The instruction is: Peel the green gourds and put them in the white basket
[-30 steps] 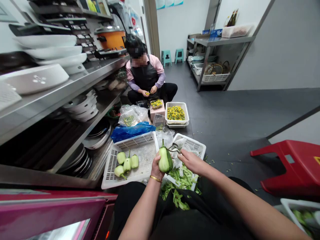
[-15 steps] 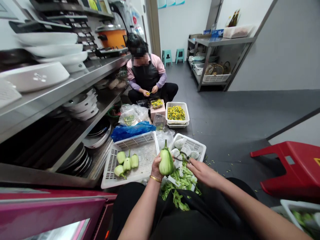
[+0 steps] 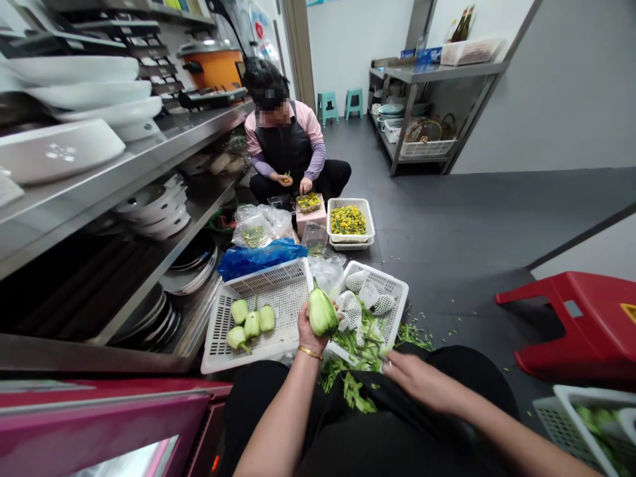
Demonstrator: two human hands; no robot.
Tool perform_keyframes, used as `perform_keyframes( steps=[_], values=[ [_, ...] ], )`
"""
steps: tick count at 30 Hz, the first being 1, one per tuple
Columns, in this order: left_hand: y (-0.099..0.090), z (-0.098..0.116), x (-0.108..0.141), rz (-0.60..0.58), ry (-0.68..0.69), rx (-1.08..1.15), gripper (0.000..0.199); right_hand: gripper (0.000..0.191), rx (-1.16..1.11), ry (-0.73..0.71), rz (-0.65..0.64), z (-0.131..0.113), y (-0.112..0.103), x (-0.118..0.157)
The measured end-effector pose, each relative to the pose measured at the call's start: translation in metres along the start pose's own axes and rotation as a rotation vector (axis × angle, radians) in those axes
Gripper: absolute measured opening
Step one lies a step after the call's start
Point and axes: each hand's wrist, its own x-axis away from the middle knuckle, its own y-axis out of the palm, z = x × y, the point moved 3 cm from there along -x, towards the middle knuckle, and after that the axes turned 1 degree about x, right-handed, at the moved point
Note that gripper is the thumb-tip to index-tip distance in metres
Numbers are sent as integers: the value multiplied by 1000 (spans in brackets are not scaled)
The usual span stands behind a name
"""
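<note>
My left hand (image 3: 309,332) is wrapped round a pale green gourd-like vegetable (image 3: 322,313) with its stem up. Darker stripes run down its side. Lower and to the right, my right hand (image 3: 405,372) is closed on a peeler, which is smeared by motion above the green peelings (image 3: 365,341). The peelings lie in and in front of a white basket (image 3: 401,291) that also holds vegetables in white foam nets (image 3: 354,310). On the left, a larger white basket (image 3: 285,273) holds several peeled pale green vegetables (image 3: 252,324).
Another person (image 3: 285,142) squats ahead near a basket of yellow flowers (image 3: 348,220). A blue bag (image 3: 263,258) lies behind the large basket. Metal shelves with dishes (image 3: 199,142) stand left, a red stool (image 3: 571,324) right, and another basket (image 3: 591,424) at lower right.
My right hand and the peeler have moved down, away from the vegetable. My left hand has shifted slightly left and tilted the vegetable. The other person's hands have moved apart, one down to the flower box.
</note>
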Motion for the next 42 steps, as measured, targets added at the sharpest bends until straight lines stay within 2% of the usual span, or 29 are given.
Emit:
perform_keyframes(
  steps=[3,5,7,9,12,15,17,18,20,24,26,29,31,33,35,36,38,40,42],
  values=[
    [-5,-9,1,38,-93,-45,45,25,-14,-24,140,-20,-33,-36],
    [-9,-14,1,30,-131,-84,40,24,-43,-3,149,-32,-45,-64],
    [-10,-14,2,-16,-130,-104,40,25,-72,18,141,-40,-48,-84],
    [-9,-12,2,-66,-97,-104,45,25,-80,23,153,-41,-39,-89],
    [-7,-7,0,-75,-33,-72,54,23,-76,26,177,-33,-10,-67],
    [-8,-4,-4,-12,-13,-33,54,23,-74,2,26,-14,22,-27],
    [-9,-1,-6,31,2,-20,50,24,-74,-14,-56,-4,28,-8],
    [-10,-1,-7,44,8,-18,48,25,-71,-19,-44,-3,24,-5],
    [-9,0,-6,46,9,-20,45,27,-57,-21,61,-8,5,-12],
    [-4,-4,-2,19,-27,-89,39,25,-6,-7,173,-36,-37,-57],
    [-1,-4,0,15,19,-129,37,24,-6,5,191,-47,-44,-77],
    [0,0,0,12,155,-155,40,22,-6,17,199,-47,-23,-81],
    [-2,2,-1,25,209,-152,42,22,-8,20,179,-35,2,-62],
    [-3,3,-3,43,198,-131,45,23,-16,5,100,-20,24,-35],
    [-4,3,-4,56,153,-98,48,23,-14,-6,-3,-9,34,-12],
    [-3,2,-4,66,123,-83,48,23,-5,-3,-25,-7,32,-7],
    [-1,-1,-4,95,70,-65,46,23,29,10,19,-11,15,-10],
    [5,-3,-2,103,94,-81,42,24,71,13,118,-25,-11,-30],
    [12,-3,1,71,183,-132,40,23,100,12,192,-42,-34,-58]
  ],
)
